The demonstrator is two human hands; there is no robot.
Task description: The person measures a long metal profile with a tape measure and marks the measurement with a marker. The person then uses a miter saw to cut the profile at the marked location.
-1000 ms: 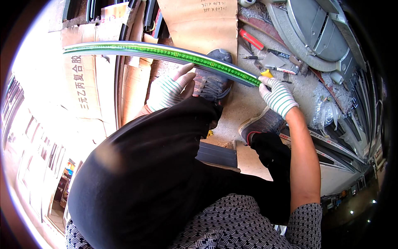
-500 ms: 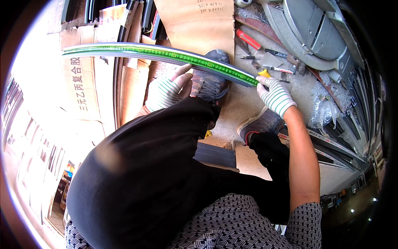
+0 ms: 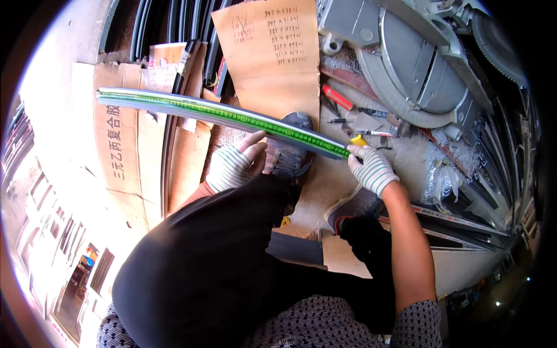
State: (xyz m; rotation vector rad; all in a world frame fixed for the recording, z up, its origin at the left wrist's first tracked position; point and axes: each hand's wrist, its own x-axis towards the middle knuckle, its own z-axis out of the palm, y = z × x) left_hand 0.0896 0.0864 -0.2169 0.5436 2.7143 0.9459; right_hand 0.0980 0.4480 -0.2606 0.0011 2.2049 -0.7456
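Observation:
A long grey profile [image 3: 232, 124] stretches in front of me, tilted down to the right. Along it lies a green tape measure blade [image 3: 203, 108]. My right hand [image 3: 371, 167], in a white striped glove, pinches the blade at the profile's right end. My left hand [image 3: 237, 162], gloved likewise, is below the middle of the profile with fingers apart and loosely bent. Its index fingertip meets the near edge. Just beyond my right fingers is a small yellow object [image 3: 358, 141], partly hidden. My shoe [image 3: 287, 156] is partly under the profile.
A cardboard sheet with handwriting [image 3: 270, 52] lies beyond the profile. At the far right stands a grey mitre saw [image 3: 418, 64] with a toothed blade [image 3: 502, 46]. A red-handled tool [image 3: 337, 97] and markers [image 3: 373, 112] lie before it. Dark profiles [image 3: 174, 29] are at far left.
My view has shifted, so more of the handwritten cardboard and the saw shows. Both hands keep their places at the profile and the tape.

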